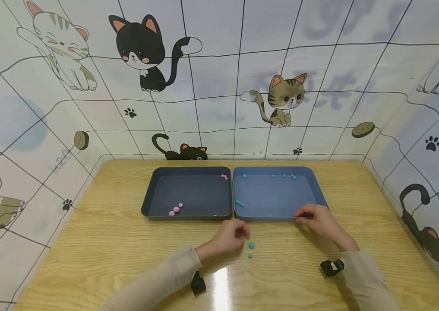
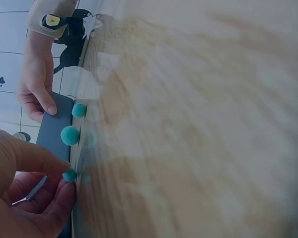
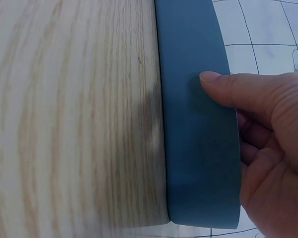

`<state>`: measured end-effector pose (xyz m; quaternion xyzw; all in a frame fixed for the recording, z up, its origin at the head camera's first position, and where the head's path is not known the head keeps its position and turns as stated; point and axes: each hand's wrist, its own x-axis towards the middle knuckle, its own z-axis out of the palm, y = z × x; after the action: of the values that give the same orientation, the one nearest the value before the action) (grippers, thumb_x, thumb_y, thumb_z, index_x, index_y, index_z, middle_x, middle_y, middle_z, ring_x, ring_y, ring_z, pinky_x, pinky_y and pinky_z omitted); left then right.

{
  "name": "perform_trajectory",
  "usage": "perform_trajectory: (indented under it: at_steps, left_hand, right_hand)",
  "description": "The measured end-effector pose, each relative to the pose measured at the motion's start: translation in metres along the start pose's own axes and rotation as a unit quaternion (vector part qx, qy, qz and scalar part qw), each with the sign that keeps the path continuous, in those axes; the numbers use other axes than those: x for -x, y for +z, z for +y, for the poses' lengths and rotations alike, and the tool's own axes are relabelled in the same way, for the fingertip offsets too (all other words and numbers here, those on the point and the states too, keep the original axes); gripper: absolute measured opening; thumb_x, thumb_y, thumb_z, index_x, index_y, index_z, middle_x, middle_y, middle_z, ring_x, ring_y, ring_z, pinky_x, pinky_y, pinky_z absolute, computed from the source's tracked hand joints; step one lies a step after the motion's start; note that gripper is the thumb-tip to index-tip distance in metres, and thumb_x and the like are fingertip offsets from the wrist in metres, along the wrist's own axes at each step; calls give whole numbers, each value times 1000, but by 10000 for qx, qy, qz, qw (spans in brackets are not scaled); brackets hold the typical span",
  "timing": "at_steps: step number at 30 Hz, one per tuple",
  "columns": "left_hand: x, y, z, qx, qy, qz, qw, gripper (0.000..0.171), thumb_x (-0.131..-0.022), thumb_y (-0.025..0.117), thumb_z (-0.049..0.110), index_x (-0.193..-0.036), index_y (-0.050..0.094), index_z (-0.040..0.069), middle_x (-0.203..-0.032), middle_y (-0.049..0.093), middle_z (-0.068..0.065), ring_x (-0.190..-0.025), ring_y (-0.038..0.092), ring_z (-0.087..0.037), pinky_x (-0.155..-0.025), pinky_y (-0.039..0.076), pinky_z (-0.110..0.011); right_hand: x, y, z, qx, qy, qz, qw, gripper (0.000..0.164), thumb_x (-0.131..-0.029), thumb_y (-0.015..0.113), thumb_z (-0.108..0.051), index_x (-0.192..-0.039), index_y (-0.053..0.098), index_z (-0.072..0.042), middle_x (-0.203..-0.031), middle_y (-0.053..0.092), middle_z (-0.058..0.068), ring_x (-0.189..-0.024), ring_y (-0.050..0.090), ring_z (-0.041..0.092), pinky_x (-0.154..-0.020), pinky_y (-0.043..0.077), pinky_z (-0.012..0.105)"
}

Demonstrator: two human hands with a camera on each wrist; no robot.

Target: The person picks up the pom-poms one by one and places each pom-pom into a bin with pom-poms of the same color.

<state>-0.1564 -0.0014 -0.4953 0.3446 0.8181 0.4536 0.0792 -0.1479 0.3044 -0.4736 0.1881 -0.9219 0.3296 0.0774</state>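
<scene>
Just in front of the two trays, my left hand [image 1: 228, 236] pinches a small teal ball [image 2: 69, 174] between thumb and fingertip, at the table surface. Two more teal balls lie on the table beside it: a larger ball [image 1: 251, 245] and a smaller ball [image 1: 250, 255]. At the right, my right hand [image 1: 318, 221] grips the front wall of the blue tray [image 1: 277, 194]. Its thumb [image 3: 216, 87] presses the outer face, while the other fingers go behind the rim and are partly hidden. Several small teal balls lie inside the blue tray, along its back and left.
A dark grey tray [image 1: 200, 190] stands directly left of the blue one. Pink balls [image 1: 176, 209] lie near its front, with smaller pink balls [image 1: 224, 176] in the back right corner. The wooden table [image 1: 106, 233] meets a cat-patterned sheet [image 1: 219, 108] behind and at both sides.
</scene>
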Motion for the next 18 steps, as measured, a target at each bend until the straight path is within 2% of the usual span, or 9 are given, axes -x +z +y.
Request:
perform_trajectory:
  at_steps: [10,18]
  left_hand:
    - [-1,0,2,-476,314,-160,9982,24,-67,56,-19,-78,64,1,-79,60,-6,-71,57,-14,-62,44,-14]
    - [-1,-1,3,-289,227,-334,9988,24,-68,56,-18,-77,63,2,-79,62,-6,-72,58,-15,-62,45,-13]
  right_hand:
    - [0,0,0,-63,12,-9,10000,15,-74,74,4,-81,71,-8,-80,66,-2,-74,59,5,-63,51,25]
    - [0,0,-2,-98,-80,21,9999,15,-74,74,4,-82,72,-7,-81,66,-1,-73,59,6,-63,51,26]
